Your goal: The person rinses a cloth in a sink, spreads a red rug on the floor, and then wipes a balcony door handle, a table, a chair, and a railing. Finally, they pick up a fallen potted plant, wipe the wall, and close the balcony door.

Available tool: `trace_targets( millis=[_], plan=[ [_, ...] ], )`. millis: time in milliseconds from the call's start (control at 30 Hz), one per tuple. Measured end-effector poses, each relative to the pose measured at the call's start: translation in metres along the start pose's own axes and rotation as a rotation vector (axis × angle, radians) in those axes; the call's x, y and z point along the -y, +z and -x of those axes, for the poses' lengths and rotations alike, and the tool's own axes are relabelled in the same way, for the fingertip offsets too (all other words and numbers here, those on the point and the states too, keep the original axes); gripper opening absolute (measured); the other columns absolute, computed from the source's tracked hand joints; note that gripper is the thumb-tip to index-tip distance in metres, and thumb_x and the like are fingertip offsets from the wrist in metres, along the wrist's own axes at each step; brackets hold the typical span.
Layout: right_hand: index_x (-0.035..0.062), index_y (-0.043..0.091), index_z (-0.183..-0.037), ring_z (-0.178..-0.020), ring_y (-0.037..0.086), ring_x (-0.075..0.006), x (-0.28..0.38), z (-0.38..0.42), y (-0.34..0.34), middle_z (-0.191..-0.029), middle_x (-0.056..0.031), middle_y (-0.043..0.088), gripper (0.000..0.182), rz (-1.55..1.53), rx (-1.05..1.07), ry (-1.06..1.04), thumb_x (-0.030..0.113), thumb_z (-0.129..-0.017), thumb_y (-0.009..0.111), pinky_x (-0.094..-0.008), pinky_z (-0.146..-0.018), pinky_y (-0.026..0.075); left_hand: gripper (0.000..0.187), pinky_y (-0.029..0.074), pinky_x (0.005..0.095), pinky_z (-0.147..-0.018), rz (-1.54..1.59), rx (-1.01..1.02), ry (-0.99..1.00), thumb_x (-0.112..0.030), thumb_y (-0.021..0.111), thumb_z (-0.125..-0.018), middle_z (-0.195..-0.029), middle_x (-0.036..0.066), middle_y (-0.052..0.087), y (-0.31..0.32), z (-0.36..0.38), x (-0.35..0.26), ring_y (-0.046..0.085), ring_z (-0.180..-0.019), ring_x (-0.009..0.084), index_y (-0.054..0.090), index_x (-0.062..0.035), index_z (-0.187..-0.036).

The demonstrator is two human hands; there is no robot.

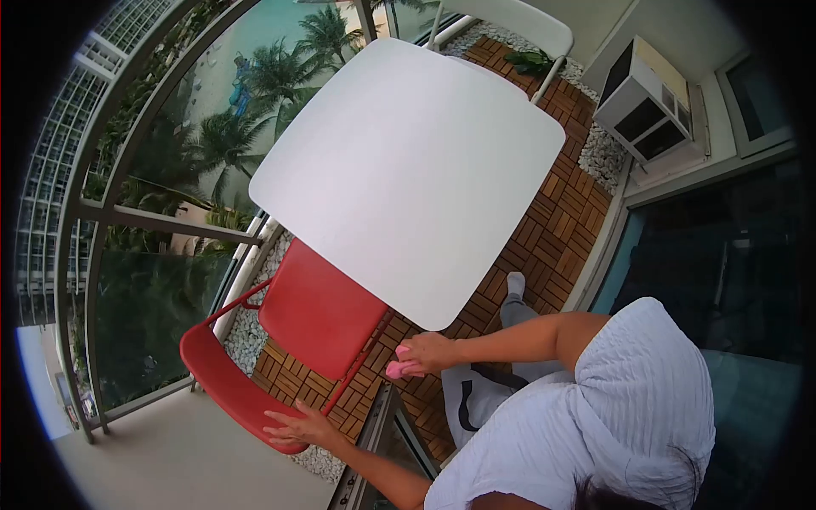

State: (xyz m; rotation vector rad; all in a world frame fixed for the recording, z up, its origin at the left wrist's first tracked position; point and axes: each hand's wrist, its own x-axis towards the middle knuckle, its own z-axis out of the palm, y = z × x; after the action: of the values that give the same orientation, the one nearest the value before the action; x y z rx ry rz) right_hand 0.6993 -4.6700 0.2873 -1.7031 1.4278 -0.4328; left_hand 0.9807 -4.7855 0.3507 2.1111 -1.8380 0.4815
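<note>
My left hand [302, 425] lies with its fingers spread on the backrest of a red chair [323, 310], near the backrest's end. In my right hand [427, 352] is a bunched pink cloth [399, 365], with the fingers closed round it. That hand hangs beside the red chair's seat, just off the rounded near corner of a white table [408, 178]. Part of the red seat is hidden under the tabletop.
A white chair [518, 25] stands at the table's far end. Beyond it, an air-conditioner unit [650, 102] sits by the wall. A glass railing [161, 289] runs along the left. Underfoot are wooden deck tiles [544, 229], edged with white pebbles [603, 157]. A metal-framed glass panel [391, 433] stands between my arms.
</note>
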Motion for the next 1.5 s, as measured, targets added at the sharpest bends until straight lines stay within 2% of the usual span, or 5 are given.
trace_targets(
  millis=[133,267,900,1133,1500],
  plan=[
    [0.0158,0.062,-0.095,-0.114,0.046,-0.0316,-0.026,0.068,-0.091,-0.115,-0.0037,0.052,0.023,0.319,-0.736,-0.472,0.030,-0.077,0.063,-0.0526,-0.091,0.039,0.059,0.022,0.0611,-0.102,0.203,0.144,0.097,-0.031,0.063,-0.084,-0.143,0.026,0.018,-0.072,0.025,-0.158,0.012,-0.132,0.0486,0.042,-0.0088,-0.135],
    [0.0164,0.062,-0.100,-0.133,0.025,-0.0313,-0.152,0.123,-0.178,-0.132,-0.0025,0.042,0.025,0.388,-0.616,-0.162,0.020,-0.075,0.062,-0.0568,-0.107,0.021,0.049,0.023,0.0605,-0.103,0.473,0.266,0.237,-0.024,0.061,-0.085,-0.145,0.022,0.018,-0.127,0.083,-0.329,0.010,-0.133,0.0455,0.047,-0.0091,-0.130],
    [0.0052,0.062,-0.094,-0.114,0.044,-0.0345,-0.392,0.244,-0.430,-0.112,-0.0119,0.054,0.019,0.440,-0.907,0.262,0.015,-0.080,0.054,-0.0522,-0.094,0.037,0.039,0.028,0.0499,-0.104,0.846,0.404,0.842,-0.014,0.064,-0.083,-0.141,0.022,0.029,-0.159,0.156,-0.758,0.023,-0.132,0.0408,0.055,-0.0108,-0.121],
    [0.0018,0.064,-0.094,-0.092,0.057,-0.0302,-0.498,0.346,-0.568,-0.092,-0.0125,0.057,0.033,-0.265,-1.127,0.432,0.031,-0.079,0.063,-0.0368,-0.075,0.047,0.025,0.047,0.0372,-0.085,1.304,0.503,0.827,0.000,0.054,-0.087,-0.128,0.018,0.047,-0.191,0.147,-0.969,0.055,-0.107,0.0313,0.061,-0.0047,-0.111],
    [-0.0015,0.061,-0.091,-0.094,0.056,-0.0290,-0.569,0.438,-0.716,-0.102,-0.0140,0.051,0.026,-0.158,-1.448,0.558,0.013,-0.071,0.068,-0.0360,-0.079,0.047,0.030,0.049,0.0250,-0.076,1.378,1.338,0.660,-0.014,0.058,-0.090,-0.098,0.010,0.063,-0.179,0.158,-1.138,0.062,-0.086,0.0154,0.056,-0.0020,-0.117]
  ],
)
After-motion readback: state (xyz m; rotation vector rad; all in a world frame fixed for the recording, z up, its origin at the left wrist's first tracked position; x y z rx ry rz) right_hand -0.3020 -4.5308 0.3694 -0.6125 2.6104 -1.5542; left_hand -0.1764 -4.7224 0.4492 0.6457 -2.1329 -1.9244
